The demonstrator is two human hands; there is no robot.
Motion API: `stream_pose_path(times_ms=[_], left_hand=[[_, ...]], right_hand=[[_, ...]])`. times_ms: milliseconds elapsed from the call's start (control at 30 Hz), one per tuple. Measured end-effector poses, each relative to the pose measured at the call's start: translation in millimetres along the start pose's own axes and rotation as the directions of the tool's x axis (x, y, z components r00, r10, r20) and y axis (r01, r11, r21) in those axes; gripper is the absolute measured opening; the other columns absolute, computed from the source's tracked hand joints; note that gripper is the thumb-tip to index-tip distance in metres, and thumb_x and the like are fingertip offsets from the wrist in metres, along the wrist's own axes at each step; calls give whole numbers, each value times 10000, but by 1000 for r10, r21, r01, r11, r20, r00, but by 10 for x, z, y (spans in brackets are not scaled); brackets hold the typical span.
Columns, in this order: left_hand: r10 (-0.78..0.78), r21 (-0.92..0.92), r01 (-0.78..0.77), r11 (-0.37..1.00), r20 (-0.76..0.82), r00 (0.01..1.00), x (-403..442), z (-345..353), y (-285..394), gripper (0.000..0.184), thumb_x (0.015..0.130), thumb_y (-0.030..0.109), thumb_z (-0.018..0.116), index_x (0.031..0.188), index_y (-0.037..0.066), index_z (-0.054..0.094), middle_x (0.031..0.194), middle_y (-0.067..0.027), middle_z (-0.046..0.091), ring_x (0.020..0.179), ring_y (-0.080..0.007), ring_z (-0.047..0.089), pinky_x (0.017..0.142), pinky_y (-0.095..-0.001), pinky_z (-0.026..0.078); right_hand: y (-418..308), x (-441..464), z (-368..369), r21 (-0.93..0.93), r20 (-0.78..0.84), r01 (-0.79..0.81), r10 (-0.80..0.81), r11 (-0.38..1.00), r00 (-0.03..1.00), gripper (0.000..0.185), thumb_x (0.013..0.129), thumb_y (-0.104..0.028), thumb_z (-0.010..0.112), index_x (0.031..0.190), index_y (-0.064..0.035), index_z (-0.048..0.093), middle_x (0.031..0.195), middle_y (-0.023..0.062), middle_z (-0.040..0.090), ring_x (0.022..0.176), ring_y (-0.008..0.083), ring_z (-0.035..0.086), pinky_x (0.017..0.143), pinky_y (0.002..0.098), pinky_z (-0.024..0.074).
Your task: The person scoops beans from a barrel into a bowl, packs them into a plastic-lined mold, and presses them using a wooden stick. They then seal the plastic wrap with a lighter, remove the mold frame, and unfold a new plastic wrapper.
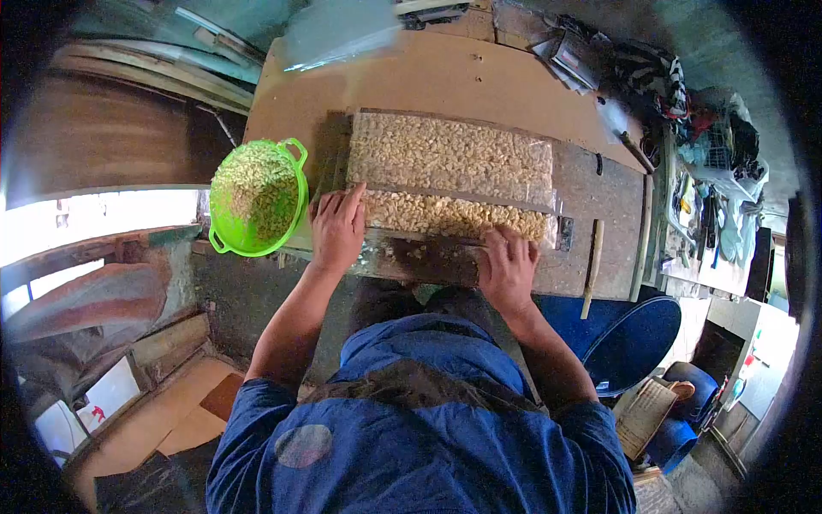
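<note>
On the work table lies a wide slab of pale, lumpy pieces (pixel 449 150), seemingly under clear plastic sheet. Nearer my body runs a narrower strip of the same pieces (pixel 437 214), with a thin dark bar (pixel 462 197) between the two. My left hand (pixel 337 230) rests at the left end of the narrow strip, fingers stretched forward and grasping nothing visible. Over the front edge of that strip, near its right end, my right hand (pixel 509 264) lies with fingers extended, their tips touching the pieces. What the pieces are, I cannot tell.
A green plastic basket (pixel 301 210) holding loose pale pieces stands at the table's left edge. A wooden stick (pixel 592 270) lies on the right. Clear plastic sheeting (pixel 342 34) is at the back. A blue barrel (pixel 638 343) stands below the table's right side.
</note>
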State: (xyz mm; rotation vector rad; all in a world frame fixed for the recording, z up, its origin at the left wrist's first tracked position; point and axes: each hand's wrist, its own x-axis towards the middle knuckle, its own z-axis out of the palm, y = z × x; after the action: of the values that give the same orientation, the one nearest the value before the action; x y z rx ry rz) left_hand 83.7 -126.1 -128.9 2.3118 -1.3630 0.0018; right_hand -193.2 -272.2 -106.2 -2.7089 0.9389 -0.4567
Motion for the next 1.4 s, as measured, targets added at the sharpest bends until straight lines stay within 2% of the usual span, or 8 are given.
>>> stream_pose_path(times_ms=[333, 433, 500, 600, 800, 1033, 1167, 1400], left_hand=[[-38, -65, 38, 997, -1, 999, -17, 21, -18, 381, 918, 154, 595, 1298, 143, 611, 1072, -98, 662, 1053, -288, 584, 973, -474, 392], [-92, -176, 74, 982, -93, 991, -86, -90, 110, 386, 916, 145, 609, 1301, 119, 617, 1140, -109, 638, 1147, -318, 557, 1016, -484, 378], [17, -46, -28, 999, -228, 974, -175, -179, 332, 418, 898, 147, 624, 1314, 108, 613, 1284, -109, 577, 1281, -351, 467, 1076, -490, 324], [276, -73, -273, 959, 49, 960, -401, -90, 651, 465, 886, 216, 642, 1344, 151, 602, 1436, -137, 466, 1374, -382, 366, 1122, -567, 242], [268, -111, -244, 963, 386, 882, -375, 149, 1016, 638, 875, 363, 643, 1473, 224, 472, 1601, -160, 248, 1481, -406, 193, 1170, -640, 113], [249, -89, -233, 968, 396, 884, -250, 179, 991, 766, 873, 406, 642, 1544, 188, 345, 1615, -175, 214, 1484, -429, 178, 1163, -654, 101], [237, -209, -179, 961, 300, 924, -349, 160, 919, 758, 899, 426, 623, 1553, 187, 324, 1616, -185, 198, 1487, -430, 162, 1159, -664, 90], [92, -39, -83, 996, 362, 928, -486, 44, 725, 754, 906, 470, 602, 1549, 185, 331, 1628, -169, 175, 1508, -421, 85, 1154, -682, 48]], right_hand=[[275, 187, -42, -40, -6, -42, 42, 998, 999, 381, 876, -120, 649, 1251, -155, 594, 1030, 66, 632, 1037, 280, 577, 959, 475, 351], [326, 227, 4, -28, -10, -58, 57, 998, 998, 350, 891, -121, 630, 1239, -149, 601, 1029, 73, 630, 1031, 294, 579, 956, 479, 356], [348, 261, 19, 2, -6, -72, 72, 997, 997, 333, 902, -125, 616, 1235, -146, 604, 1033, 78, 630, 1034, 299, 579, 957, 483, 357], [304, 313, 4, -49, 46, -115, 117, 992, 992, 341, 901, -131, 610, 1242, -145, 602, 1071, 88, 625, 1056, 303, 570, 968, 492, 357], [174, 337, -76, -81, -135, -87, 75, 993, 988, 358, 876, -144, 641, 1233, -141, 618, 1148, 73, 612, 1111, 295, 543, 996, 475, 330], [-108, 61, -10, 144, 53, 129, -138, 981, 989, 456, 854, -171, 669, 1302, -130, 591, 1288, 106, 568, 1235, 305, 510, 1027, 509, 341], [-103, 52, 14, -24, 135, 79, -75, 997, 988, 510, 853, -206, 678, 1342, -110, 569, 1372, 95, 523, 1342, 304, 430, 1138, 545, 255], [-203, 196, 60, 6, 124, 84, -84, 996, 989, 509, 872, -334, 677, 1324, -116, 592, 1401, 121, 505, 1395, 330, 371, 1169, 579, 202]])
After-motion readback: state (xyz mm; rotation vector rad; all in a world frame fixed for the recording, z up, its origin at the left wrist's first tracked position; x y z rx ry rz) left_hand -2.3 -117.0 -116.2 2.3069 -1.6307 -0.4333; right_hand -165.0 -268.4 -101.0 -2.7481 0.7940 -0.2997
